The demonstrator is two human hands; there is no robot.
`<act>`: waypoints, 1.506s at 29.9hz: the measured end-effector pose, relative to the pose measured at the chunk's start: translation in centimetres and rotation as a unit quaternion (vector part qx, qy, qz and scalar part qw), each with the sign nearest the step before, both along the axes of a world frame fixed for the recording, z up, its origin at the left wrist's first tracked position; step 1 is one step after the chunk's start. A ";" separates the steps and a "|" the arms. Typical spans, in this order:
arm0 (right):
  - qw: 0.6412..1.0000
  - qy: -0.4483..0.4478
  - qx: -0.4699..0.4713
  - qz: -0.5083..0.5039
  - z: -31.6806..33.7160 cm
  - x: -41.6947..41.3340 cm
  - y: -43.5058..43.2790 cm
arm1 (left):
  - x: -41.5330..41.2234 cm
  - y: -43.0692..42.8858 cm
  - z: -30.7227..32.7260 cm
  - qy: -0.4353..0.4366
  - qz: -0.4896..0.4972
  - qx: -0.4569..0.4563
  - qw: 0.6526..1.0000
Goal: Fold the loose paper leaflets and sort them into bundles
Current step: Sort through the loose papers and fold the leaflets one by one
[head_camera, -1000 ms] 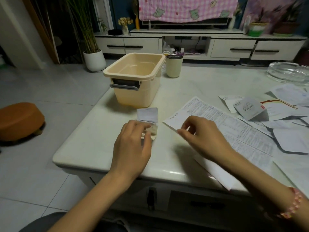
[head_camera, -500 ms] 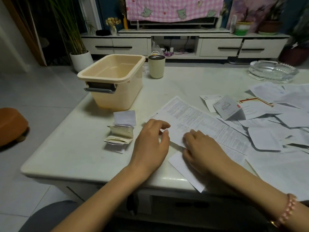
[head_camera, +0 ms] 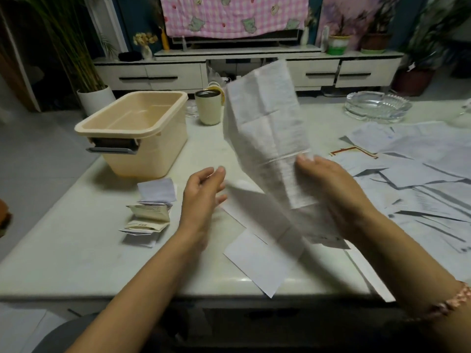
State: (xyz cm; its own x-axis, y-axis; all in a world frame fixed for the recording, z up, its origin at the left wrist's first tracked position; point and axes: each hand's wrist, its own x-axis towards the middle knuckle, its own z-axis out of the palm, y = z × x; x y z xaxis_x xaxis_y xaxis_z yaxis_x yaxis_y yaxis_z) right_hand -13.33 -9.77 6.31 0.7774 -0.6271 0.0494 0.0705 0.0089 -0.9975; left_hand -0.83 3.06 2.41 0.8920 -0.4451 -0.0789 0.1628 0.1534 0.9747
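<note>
A long printed leaflet (head_camera: 267, 128) with fold creases stands lifted off the white table (head_camera: 76, 245), its upper end in the air and its lower end trailing on the tabletop. My right hand (head_camera: 334, 189) holds it at its right edge, fingers behind the sheet. Just left of the sheet's lower part hovers my left hand (head_camera: 204, 194), fingers relaxed and holding nothing. A small bundle of folded leaflets (head_camera: 150, 212) lies to the left of that hand. Many loose leaflets (head_camera: 420, 179) are spread over the table's right side.
A beige plastic bin (head_camera: 137, 133) with a grey handle stands at the back left. Behind the lifted sheet is a cream cup (head_camera: 208, 107). A glass ashtray (head_camera: 377, 107) sits at the back right. The table's front edge is close to my forearms.
The long leaflet, flat on the table before, has been raised upright by my right hand. My left hand has come off the table and now hovers beside the sheet.
</note>
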 end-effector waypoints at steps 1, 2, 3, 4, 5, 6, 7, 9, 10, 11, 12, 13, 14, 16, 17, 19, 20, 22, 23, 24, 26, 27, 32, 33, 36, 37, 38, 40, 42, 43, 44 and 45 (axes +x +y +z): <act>0.997 -0.024 0.065 0.017 0.4 -0.5 -0.4 | 0.1 -0.1 0.0 0.033 -0.033 0.001 0.999; 0.988 -0.050 0.143 0.042 0.7 -1.0 -0.7 | 0.3 -0.3 0.0 0.055 -0.071 0.001 0.996; 0.971 -0.073 0.219 0.067 1.0 -1.4 -1.0 | 0.2 -0.4 0.2 0.069 -0.118 -0.009 0.991; 0.955 -0.085 0.274 0.079 1.2 -1.8 -1.2 | 0.1 -0.5 0.3 0.077 -0.160 -0.021 0.984; 0.946 -0.087 0.303 0.080 1.2 -2.0 -1.4 | 0.0 -0.5 0.5 0.085 -0.195 -0.031 0.977; 0.942 -0.081 0.315 0.081 1.1 -2.3 -1.6 | -0.3 -0.6 0.8 0.084 -0.218 -0.033 0.972; 0.941 -0.076 0.320 0.079 0.9 -2.6 -1.9 | -0.6 -0.6 0.9 0.072 -0.227 -0.025 0.971; 0.943 -0.075 0.316 0.072 0.7 -3.2 -2.1 | -0.8 -0.6 0.8 0.026 -0.219 0.001 0.975; 0.947 -0.076 0.306 0.061 0.8 -3.5 -2.3 | -0.9 -0.6 0.8 0.008 -0.208 0.004 0.978; 0.957 -0.076 0.278 0.042 0.7 -3.8 -2.5 | -0.9 -0.5 0.9 -0.005 -0.196 -0.002 0.981; 0.971 -0.065 0.227 0.019 0.8 -4.0 -2.7 | -0.8 -0.4 1.0 -0.020 -0.184 -0.009 0.983; 0.986 -0.048 0.162 -0.004 0.7 -4.2 -3.0 | -0.7 -0.3 1.1 -0.039 -0.176 -0.013 0.984; 0.994 -0.031 0.102 -0.028 0.6 -4.5 -3.5 | -0.7 -0.2 1.2 -0.062 -0.169 -0.010 0.984; 0.997 -0.008 0.032 -0.069 0.4 -5.1 -4.1 | -0.7 -0.1 1.4 -0.101 -0.163 -0.004 0.982; 0.995 -0.001 0.010 -0.096 0.3 -5.4 -4.4 | -0.7 0.0 1.5 -0.114 -0.161 -0.004 0.980; 0.983 -0.003 -0.060 -0.175 -0.1 -5.7 -4.7 | -0.8 0.1 1.7 -0.134 -0.159 -0.007 0.978; 0.967 -0.007 -0.128 -0.218 -0.2 -5.8 -4.7 | -0.9 0.1 1.8 -0.148 -0.159 -0.007 0.976; 0.902 0.001 -0.333 -0.274 -0.3 -6.1 -4.1 | -1.2 0.2 2.1 -0.180 -0.159 -0.003 0.971; 0.864 0.001 -0.428 -0.267 -0.3 -6.2 -3.7 | -1.4 0.2 2.2 -0.199 -0.160 -0.002 0.967; 0.837 -0.001 -0.493 -0.236 -0.3 -6.3 -3.2 | -1.5 0.3 2.3 -0.222 -0.161 -0.003 0.962; 0.819 0.012 -0.555 -0.147 -0.6 -6.1 -2.1 | -2.0 0.4 2.5 -0.270 -0.165 -0.011 0.949; 0.807 0.027 -0.580 -0.111 -0.8 -5.9 -1.6 | -2.3 0.5 2.6 -0.294 -0.169 -0.014 0.940; 0.782 0.034 -0.617 -0.074 -1.2 -5.6 -1.0 | -3.3 0.6 3.0 -0.396 -0.128 0.011 0.909; 0.807 0.026 -0.584 -0.084 -1.0 -5.6 -1.1 | -3.2 0.6 3.1 -0.409 -0.095 0.017 0.908; 0.921 -0.023 -0.373 -0.111 -0.2 -5.5 -1.4 | -2.4 0.5 3.0 -0.384 -0.025 0.046 0.922; 0.955 -0.039 -0.276 -0.105 0.1 -5.4 -1.5 | -2.1 0.5 2.9 -0.333 -0.034 0.056 0.941; 0.977 -0.042 -0.185 -0.097 0.3 -5.4 -1.6 | -1.9 0.5 2.8 -0.266 -0.063 0.060 0.960; 0.996 -0.016 -0.050 -0.075 0.1 -5.3 -1.7 | -1.9 0.6 2.7 -0.106 -0.169 0.052 0.978; 0.998 0.019 0.022 -0.053 -0.4 -5.2 -1.5 | -2.3 0.5 2.7 0.029 -0.277 0.053 0.959; 0.998 0.035 0.040 -0.044 -0.6 -5.1 -1.3 | -2.7 0.4 2.6 0.068 -0.305 0.055 0.948; 0.997 0.048 0.049 -0.035 -0.8 -5.0 -1.1 | -3.1 0.3 2.6 0.084 -0.312 0.058 0.945; 0.996 0.060 0.055 -0.026 -1.0 -5.0 -0.9 | -3.3 0.2 2.5 0.078 -0.307 0.066 0.946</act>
State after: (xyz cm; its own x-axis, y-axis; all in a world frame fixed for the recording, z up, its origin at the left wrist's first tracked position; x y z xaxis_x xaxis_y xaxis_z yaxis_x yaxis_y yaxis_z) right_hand -18.32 -10.71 5.33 0.7403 -0.6627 -0.1134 -0.0460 0.1183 -0.9919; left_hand -4.16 3.29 4.91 0.4421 -0.8520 -0.2804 0.3256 -0.1389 0.9353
